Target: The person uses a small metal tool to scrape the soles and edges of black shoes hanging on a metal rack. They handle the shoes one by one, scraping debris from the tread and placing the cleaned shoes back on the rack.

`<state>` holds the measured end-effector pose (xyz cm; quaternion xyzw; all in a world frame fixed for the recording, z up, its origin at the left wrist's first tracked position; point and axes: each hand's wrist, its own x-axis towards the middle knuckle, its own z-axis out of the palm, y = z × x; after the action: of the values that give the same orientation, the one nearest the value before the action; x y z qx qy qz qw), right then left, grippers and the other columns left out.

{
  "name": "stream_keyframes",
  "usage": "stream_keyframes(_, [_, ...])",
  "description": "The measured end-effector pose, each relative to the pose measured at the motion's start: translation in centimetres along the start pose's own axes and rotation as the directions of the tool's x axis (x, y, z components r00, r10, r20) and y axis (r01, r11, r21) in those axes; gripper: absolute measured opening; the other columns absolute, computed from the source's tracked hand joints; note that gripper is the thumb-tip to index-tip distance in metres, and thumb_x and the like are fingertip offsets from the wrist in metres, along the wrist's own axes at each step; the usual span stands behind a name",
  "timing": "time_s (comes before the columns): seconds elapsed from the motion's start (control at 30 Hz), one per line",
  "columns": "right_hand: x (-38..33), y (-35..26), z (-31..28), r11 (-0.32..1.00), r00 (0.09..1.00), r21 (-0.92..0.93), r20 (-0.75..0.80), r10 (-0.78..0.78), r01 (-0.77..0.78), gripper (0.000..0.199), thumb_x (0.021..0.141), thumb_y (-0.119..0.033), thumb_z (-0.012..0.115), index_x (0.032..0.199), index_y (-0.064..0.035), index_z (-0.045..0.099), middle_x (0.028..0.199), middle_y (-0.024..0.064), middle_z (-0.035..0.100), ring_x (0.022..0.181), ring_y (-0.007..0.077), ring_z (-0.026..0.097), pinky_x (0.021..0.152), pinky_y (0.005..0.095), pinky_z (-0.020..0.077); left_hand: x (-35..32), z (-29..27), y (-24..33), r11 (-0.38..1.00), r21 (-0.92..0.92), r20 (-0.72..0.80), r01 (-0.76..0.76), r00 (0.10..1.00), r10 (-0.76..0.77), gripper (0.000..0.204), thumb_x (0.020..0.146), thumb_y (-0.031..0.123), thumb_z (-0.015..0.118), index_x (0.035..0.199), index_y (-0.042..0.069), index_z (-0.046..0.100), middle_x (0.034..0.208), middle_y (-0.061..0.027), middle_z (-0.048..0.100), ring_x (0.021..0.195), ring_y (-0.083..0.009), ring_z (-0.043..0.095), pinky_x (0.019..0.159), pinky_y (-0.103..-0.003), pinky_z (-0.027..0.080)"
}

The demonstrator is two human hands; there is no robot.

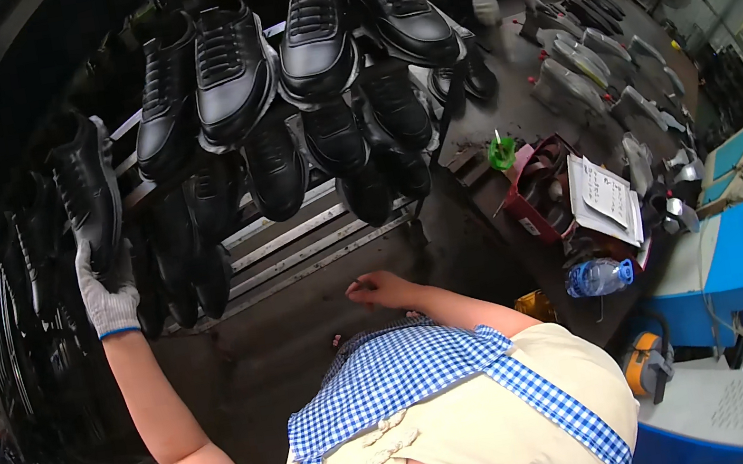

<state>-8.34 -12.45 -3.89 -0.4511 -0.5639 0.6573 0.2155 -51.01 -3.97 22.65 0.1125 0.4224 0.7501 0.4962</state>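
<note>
Checked blue-and-white apron (393, 378) lies closest, above it the bare right hand (378, 289) loosely curled and empty, while the gloved left hand (107, 286) grips a black shoe (88, 188) (sole outward) beside the slatted rack (295, 234) of matching shoes.

A white printed paper sheet (604, 195) is lying on the dark worktable (506, 106) to the person's right, tilted, with rows of dark print facing up. Just left of it, an open red cardboard box (533, 189) is sitting at an angle, with a small green item (501, 153) standing at its far corner. Below the sheet, a clear plastic bottle (597, 276) with a blue label band is lying on its side.
</note>
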Motion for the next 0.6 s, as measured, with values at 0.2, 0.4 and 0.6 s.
stream_keyframes(0.2, [-1.8, -0.1, -4.0, 0.995, 0.998, 0.090, -0.027, 0.050, -0.047, 0.032, 0.097, -0.028, 0.065, 0.115, -0.0016, 0.068, 0.075, 0.0025, 0.067, 0.063, 0.0080, 0.059, 0.064, 0.0246, 0.0470, -8.0, -7.8, -3.2, 0.948, 0.075, -0.131, -0.308, 0.940, 0.315, 0.035, 0.090, 0.022, 0.068, 0.119, 0.002, 0.065, 0.113, -0.0145, 0.070, 0.090, -0.0262, 0.071, 0.081, -0.036, 0.061])
stream_keyframes(0.4, [-3.1, -2.3, -6.8, 0.948, 0.987, 0.277, 0.076, 0.141, -0.157, 0.036, 0.100, -0.029, 0.060, 0.122, -0.0010, 0.064, 0.080, 0.0057, 0.068, 0.061, 0.0061, 0.056, 0.051, 0.0191, 0.0392, -15.4, -18.9, -6.0, 0.935, -0.003, -0.085, -0.353, 0.932, 0.352, 0.049, 0.096, 0.032, 0.055, 0.134, 0.002, 0.055, 0.129, -0.0146, 0.062, 0.117, -0.0308, 0.058, 0.098, -0.043, 0.050])
stream_keyframes(0.6, [-4.2, -6.3, -2.4, 0.846, 0.873, 0.447, 0.485, 0.043, -0.290, 0.060, 0.102, -0.045, 0.050, 0.147, -0.0071, 0.040, 0.120, 0.0156, 0.065, 0.077, 0.0144, 0.070, 0.049, 0.0172, 0.0349, -17.2, -10.8, -12.5, 0.886, 0.357, -0.011, -0.296, 0.947, 0.321, 0.042, 0.092, 0.030, 0.062, 0.126, 0.004, 0.060, 0.118, -0.0094, 0.065, 0.109, -0.0223, 0.062, 0.099, -0.038, 0.050])
